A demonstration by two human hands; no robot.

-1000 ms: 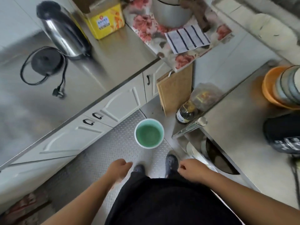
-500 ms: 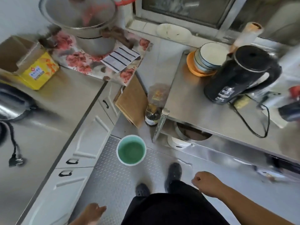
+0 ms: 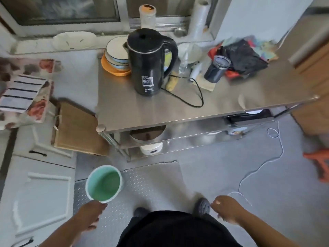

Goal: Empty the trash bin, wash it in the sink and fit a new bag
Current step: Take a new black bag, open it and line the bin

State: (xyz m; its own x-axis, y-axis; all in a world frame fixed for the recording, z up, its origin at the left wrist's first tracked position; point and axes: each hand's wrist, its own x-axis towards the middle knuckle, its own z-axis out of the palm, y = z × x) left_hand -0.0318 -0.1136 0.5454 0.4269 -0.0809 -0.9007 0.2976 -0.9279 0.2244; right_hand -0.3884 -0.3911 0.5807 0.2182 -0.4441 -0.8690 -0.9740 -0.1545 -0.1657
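Note:
The small trash bin, pale green with a white rim and no bag inside, stands upright on the patterned metal floor plate beside the white cabinets. My left hand is at the bin's near rim, its fingers loosely bent; whether they touch the rim I cannot tell. My right hand hangs to the right of my feet, loosely curled and holding nothing. No sink is in view.
A steel table ahead carries a black kettle, stacked bowls, a dark cup and crumpled black plastic. A plastic roll stands on the windowsill. A wooden board leans by the cabinets. A white cord trails across the floor.
The view has swung right, from the counter to the steel table. My left hand has come forward to the bin's near rim. My right hand stays low and curled.

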